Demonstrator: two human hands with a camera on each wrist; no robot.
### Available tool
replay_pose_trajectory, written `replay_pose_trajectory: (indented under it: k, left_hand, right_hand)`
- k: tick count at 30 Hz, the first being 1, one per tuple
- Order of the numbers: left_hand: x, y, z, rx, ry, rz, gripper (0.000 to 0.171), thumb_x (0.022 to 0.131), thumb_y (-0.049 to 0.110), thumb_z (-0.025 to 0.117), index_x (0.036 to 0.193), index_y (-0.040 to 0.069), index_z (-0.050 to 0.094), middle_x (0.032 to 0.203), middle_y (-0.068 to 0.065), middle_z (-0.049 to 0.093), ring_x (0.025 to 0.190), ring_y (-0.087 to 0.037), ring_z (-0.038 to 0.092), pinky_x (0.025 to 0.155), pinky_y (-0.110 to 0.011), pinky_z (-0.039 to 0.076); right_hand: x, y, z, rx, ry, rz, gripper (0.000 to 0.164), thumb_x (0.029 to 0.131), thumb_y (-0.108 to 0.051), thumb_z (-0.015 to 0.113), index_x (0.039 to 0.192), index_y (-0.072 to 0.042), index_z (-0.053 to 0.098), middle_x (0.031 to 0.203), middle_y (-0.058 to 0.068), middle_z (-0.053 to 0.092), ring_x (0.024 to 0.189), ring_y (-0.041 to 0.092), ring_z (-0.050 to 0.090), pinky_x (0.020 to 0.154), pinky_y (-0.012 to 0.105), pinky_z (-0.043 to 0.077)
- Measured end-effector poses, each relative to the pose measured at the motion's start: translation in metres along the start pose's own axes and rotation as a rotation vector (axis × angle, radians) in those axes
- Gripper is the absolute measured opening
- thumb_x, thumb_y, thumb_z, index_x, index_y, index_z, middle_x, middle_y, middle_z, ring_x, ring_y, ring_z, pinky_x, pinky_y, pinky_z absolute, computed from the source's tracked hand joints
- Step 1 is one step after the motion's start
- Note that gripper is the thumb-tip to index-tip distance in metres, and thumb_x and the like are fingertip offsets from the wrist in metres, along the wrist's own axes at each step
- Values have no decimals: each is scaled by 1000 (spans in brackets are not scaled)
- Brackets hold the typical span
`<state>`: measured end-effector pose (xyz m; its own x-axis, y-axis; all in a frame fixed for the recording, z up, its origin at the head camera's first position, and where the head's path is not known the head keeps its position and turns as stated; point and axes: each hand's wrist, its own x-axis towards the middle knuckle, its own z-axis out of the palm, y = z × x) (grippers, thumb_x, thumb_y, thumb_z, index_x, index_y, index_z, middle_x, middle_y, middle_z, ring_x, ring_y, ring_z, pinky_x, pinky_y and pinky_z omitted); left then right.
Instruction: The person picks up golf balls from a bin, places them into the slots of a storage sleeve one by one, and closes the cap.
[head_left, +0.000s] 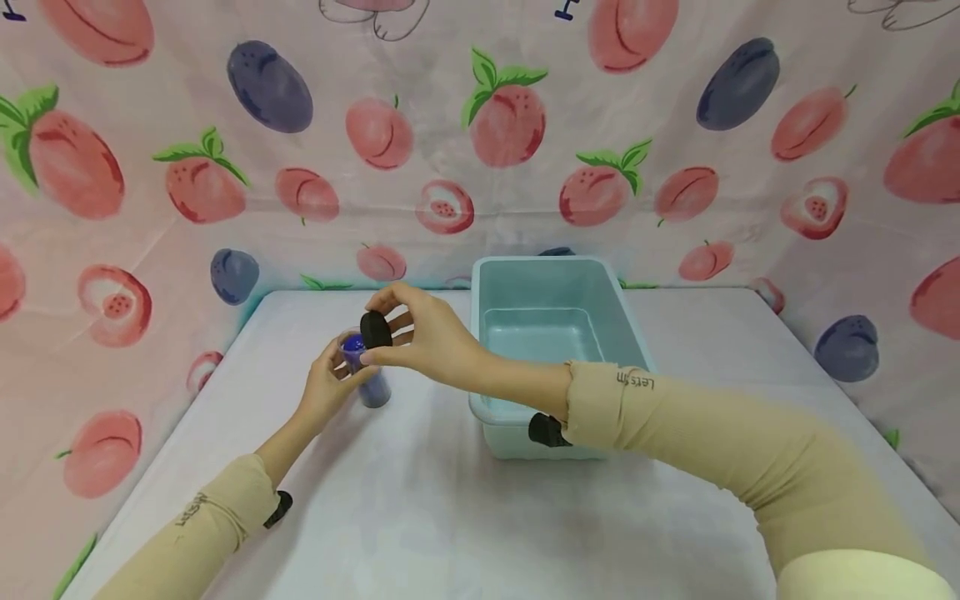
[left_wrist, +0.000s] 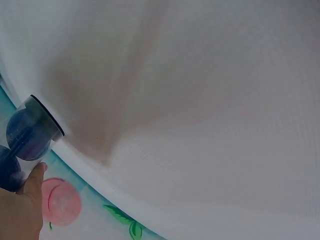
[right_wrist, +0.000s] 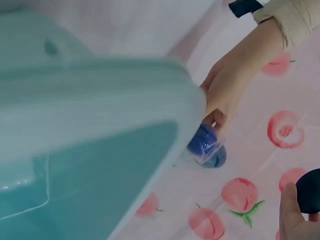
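My left hand (head_left: 327, 390) grips a clear cylindrical container (head_left: 373, 388) that stands tilted over the left part of the table. Blue balls (left_wrist: 29, 134) show through its wall in the left wrist view, and one blue ball (head_left: 354, 342) sits at its open mouth. Between the thumb and fingers of my right hand (head_left: 435, 340) is a round black lid (head_left: 376, 330), held on edge just beside the mouth. Lid and container look apart in the right wrist view, where the lid (right_wrist: 309, 192) is partly cut off by the frame edge.
A light blue-green plastic basin (head_left: 553, 333) stands right of both hands, with my right forearm across its near part. The white-covered table (head_left: 435, 517) ends at a fruit-printed cloth (head_left: 442, 108) behind and at the sides.
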<state>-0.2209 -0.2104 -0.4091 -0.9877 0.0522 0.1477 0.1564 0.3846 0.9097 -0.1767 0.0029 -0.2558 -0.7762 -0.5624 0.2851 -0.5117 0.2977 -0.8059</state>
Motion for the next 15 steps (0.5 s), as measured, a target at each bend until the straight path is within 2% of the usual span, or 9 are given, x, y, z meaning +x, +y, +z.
replay_pose_trajectory:
  k: [3, 6, 11, 15]
  left_hand:
    - [0, -1, -1, -8, 1, -9, 64, 87, 13, 68, 141, 4, 35, 136, -23, 49, 127, -39, 47, 108, -46, 37]
    - [0, -1, -1, 2, 16, 18, 63, 87, 13, 68, 140, 3, 36, 135, -25, 50, 126, -40, 48, 107, -48, 37]
    - [1, -2, 0, 23, 28, 75, 61, 86, 10, 68, 138, 3, 40, 130, -23, 55, 120, -31, 53, 104, -44, 42]
    - [0, -3, 1, 19, 21, 69, 60, 86, 10, 68, 139, 5, 40, 130, -21, 56, 119, -27, 54, 103, -41, 43]
  right_hand:
    - [11, 0, -2, -1, -24, 7, 46, 77, -8, 76, 115, 0, 50, 112, 14, 57, 98, 24, 64, 78, 16, 54]
    - [23, 1, -4, -14, -69, 2, 45, 77, -9, 77, 112, 0, 51, 108, 14, 59, 96, 23, 63, 77, 16, 54]
    - [37, 3, -6, -67, -171, -13, 42, 76, -12, 79, 107, -1, 53, 103, 11, 61, 92, 19, 64, 75, 15, 54]
    - [50, 7, -6, -82, -215, -40, 41, 75, -8, 78, 105, 1, 52, 103, 13, 60, 93, 21, 65, 77, 16, 54]
